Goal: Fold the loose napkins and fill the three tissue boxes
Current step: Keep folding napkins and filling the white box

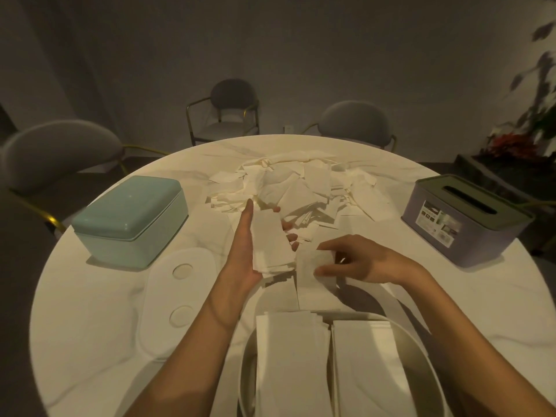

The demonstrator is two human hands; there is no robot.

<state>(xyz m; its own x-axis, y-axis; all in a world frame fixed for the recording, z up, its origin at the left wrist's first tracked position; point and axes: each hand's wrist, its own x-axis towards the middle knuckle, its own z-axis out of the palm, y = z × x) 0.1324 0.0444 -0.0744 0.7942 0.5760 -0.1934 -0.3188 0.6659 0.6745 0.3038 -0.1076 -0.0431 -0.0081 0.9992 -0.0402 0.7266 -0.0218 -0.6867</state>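
A heap of loose white napkins point(296, 183) lies at the far middle of the round table. My left hand point(245, 251) holds a small stack of folded napkins point(272, 246), fingertips showing past its right edge. To its right, my right hand point(358, 260) pinches a single napkin point(313, 275) that hangs down toward the table. Below my arms stands an open white box point(421, 335) holding two rows of folded napkins point(291, 350). A closed teal box point(129, 218) stands at the left, and at the right a purple box point(464, 219) with a slotted lid.
A white lid point(177, 299) with two round dimples lies flat left of the open box. Several grey chairs point(231, 111) stand around the far side of the table point(90, 311). A plant with red flowers point(511, 145) is at the far right.
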